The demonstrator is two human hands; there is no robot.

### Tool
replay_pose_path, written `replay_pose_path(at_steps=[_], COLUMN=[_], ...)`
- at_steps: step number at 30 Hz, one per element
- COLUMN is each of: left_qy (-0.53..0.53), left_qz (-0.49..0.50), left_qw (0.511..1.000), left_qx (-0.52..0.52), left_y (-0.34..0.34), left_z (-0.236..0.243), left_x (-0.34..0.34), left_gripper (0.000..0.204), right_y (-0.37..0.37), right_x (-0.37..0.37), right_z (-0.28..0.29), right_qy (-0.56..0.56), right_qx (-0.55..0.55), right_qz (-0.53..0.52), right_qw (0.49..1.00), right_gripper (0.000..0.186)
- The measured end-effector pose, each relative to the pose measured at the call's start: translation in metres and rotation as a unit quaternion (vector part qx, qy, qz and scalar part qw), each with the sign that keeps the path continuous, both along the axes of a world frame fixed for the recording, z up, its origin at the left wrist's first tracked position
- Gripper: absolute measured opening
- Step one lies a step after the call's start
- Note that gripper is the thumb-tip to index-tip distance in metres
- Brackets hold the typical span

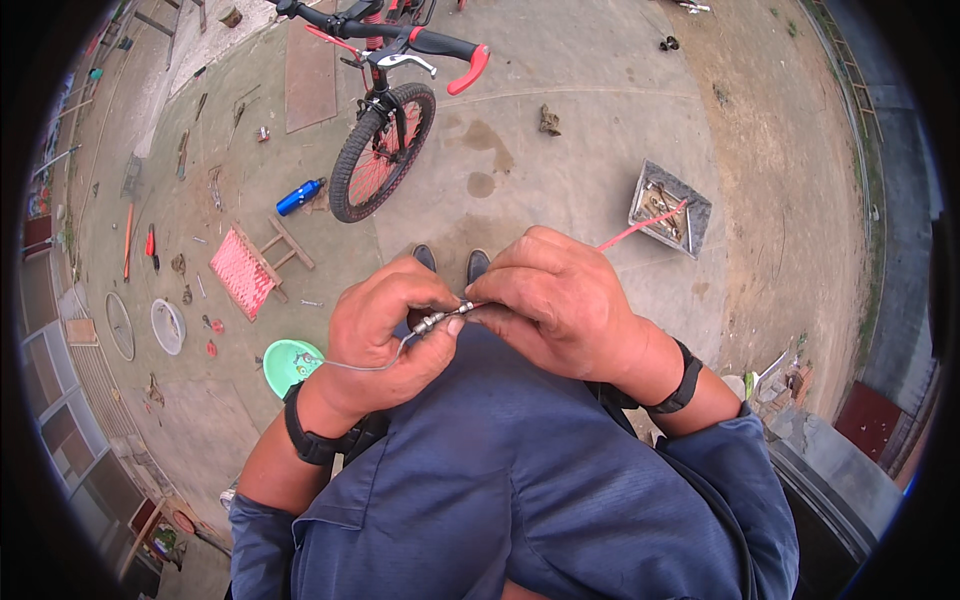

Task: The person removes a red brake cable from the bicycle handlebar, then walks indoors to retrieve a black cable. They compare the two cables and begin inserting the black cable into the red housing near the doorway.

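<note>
In front of my chest both hands are closed and meet at the fingertips. My left hand (378,318) pinches a small silvery metal cable fitting (430,323) between thumb and fingers. A thin grey wire (362,367) curves out of it below my left palm. My right hand (560,300) grips the end of a red cable (630,232), close against the fitting. This cable runs out past my right knuckles toward the grey box. Inside the right fingers the exact join of cable and fitting is partly hidden.
Ahead stands a bicycle with a black front wheel (383,150) and red-tipped handlebar (450,48). A grey box (702,220) of metal parts is at right. At left lie a blue bottle (299,197), a red-topped stool (242,272), a green basin (290,365) and several scattered tools.
</note>
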State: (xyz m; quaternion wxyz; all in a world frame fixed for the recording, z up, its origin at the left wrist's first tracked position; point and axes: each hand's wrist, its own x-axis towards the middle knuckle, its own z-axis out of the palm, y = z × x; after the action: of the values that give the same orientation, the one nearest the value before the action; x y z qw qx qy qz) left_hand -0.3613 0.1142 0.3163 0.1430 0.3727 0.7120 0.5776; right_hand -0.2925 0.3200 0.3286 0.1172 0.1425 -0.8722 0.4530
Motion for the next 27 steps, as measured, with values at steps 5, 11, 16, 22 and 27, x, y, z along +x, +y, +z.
replay_pose_path(at_steps=[5,11,16,22,27], left_qy=[-0.032,-0.051,-0.069,-0.077,-0.215], left_qz=[0.018,0.022,0.024,0.023,0.038], left_qw=[0.999,0.998,0.997,0.997,0.975], left_qx=[-0.001,-0.011,-0.018,-0.019,0.034], left_y=[-0.005,-0.010,-0.012,-0.017,-0.020], left_z=[0.000,-0.001,-0.001,-0.002,-0.005], left_x=[0.002,0.003,0.004,0.007,0.013], left_gripper=[0.018,0.017,0.016,0.014,0.010], right_y=[0.006,0.007,0.010,0.007,0.003], right_x=[0.002,0.005,0.005,0.007,0.010], right_z=[-0.003,-0.004,-0.005,-0.004,-0.005], right_qy=[-0.015,-0.011,-0.014,-0.084,-0.160], right_qx=[0.003,0.007,0.002,-0.018,-0.101], right_qz=[-0.010,-0.016,0.015,0.036,0.042], right_qw=[1.000,1.000,1.000,0.996,0.981], right_gripper=[0.022,0.020,0.027,0.022,0.016])
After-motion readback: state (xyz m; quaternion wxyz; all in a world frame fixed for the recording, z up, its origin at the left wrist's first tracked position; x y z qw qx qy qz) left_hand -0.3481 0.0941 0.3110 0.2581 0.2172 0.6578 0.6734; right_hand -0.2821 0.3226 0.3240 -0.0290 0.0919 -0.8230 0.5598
